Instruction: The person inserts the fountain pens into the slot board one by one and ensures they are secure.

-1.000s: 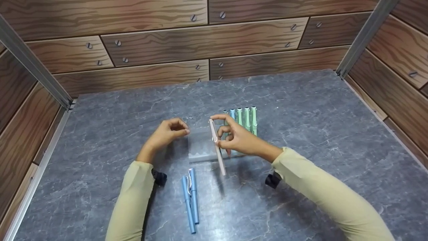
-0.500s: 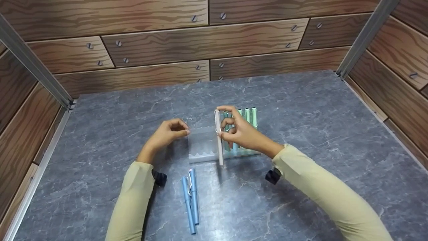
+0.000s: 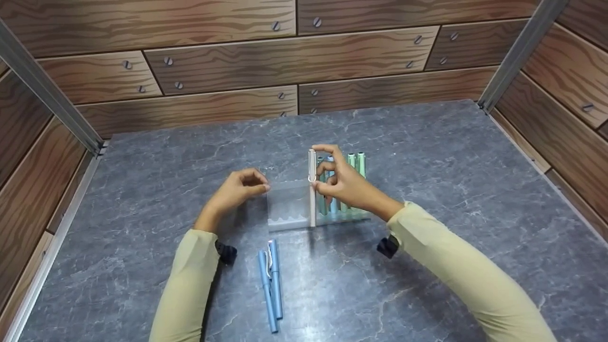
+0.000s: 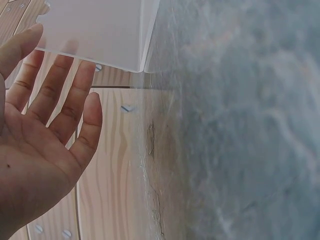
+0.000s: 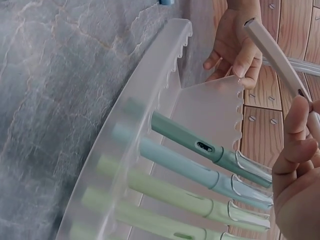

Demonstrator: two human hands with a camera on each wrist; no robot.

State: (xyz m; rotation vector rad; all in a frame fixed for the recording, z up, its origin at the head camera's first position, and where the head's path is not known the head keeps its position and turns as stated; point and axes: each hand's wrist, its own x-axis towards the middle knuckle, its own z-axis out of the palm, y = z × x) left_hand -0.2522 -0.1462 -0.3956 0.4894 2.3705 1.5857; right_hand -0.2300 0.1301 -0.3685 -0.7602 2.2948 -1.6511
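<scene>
In the head view my right hand (image 3: 344,183) pinches a pale pinkish pen (image 3: 312,204) by its capped upper part, index finger at the top end. The pen stands nearly upright over a translucent pen rack (image 3: 289,204) with scalloped edges. From the right wrist view, its lower end (image 5: 255,27) is apart from the front ledge. My left hand (image 3: 240,187) holds the rack's left edge, thumb on one side of the panel (image 4: 95,30) and fingers on the other. Beside the pale pen, a dark green pen (image 5: 185,137) sits in the rack, then a light blue pen (image 5: 177,165).
Several light green pens (image 5: 170,195) fill the rack's right side. Two blue pens, one left (image 3: 268,294) and one right (image 3: 277,285), lie on the grey marbled table (image 3: 427,156) in front. Wood-patterned walls (image 3: 228,61) stand behind and at both sides.
My right hand has moved up and slightly right with the pale pen, which has swung from slanted to nearly upright. The left hand stays at the rack's edge.
</scene>
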